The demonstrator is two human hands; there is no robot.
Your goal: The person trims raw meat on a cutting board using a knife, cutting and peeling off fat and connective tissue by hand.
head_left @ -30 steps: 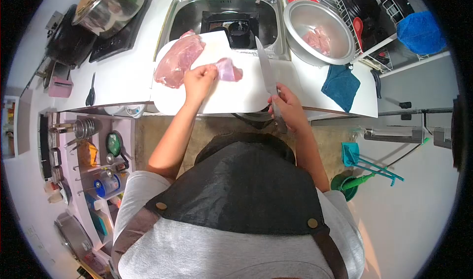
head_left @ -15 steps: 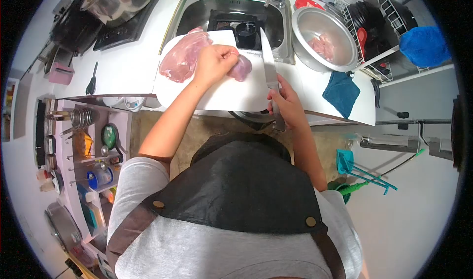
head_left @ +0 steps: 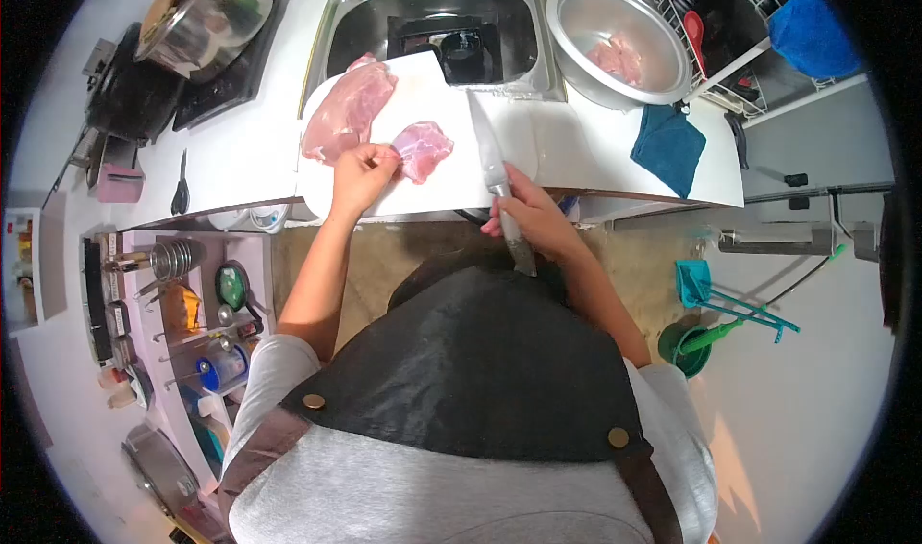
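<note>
My left hand (head_left: 363,179) has its thumb and fingers pinched at the left edge of a small pink piece of raw meat (head_left: 424,150). That piece lies flat on a white cutting board (head_left: 418,78). A larger slab of raw meat (head_left: 349,112) rests at the board's left side, just beyond my left hand. My right hand (head_left: 531,216) is wrapped around the handle of a kitchen knife (head_left: 486,145). The blade points away from me over the right part of the board, apart from the meat.
Behind the board is a steel sink (head_left: 331,40) with a black object in it. To its right stands a metal bowl (head_left: 571,40) holding meat pieces. A blue cloth (head_left: 669,150) hangs over the counter edge. Scissors (head_left: 181,184) lie at the left.
My left hand has moved toward me and left, to the small piece's near left edge. The small piece sits nearer me, turned and spread. The knife has shifted left and closer to me.
</note>
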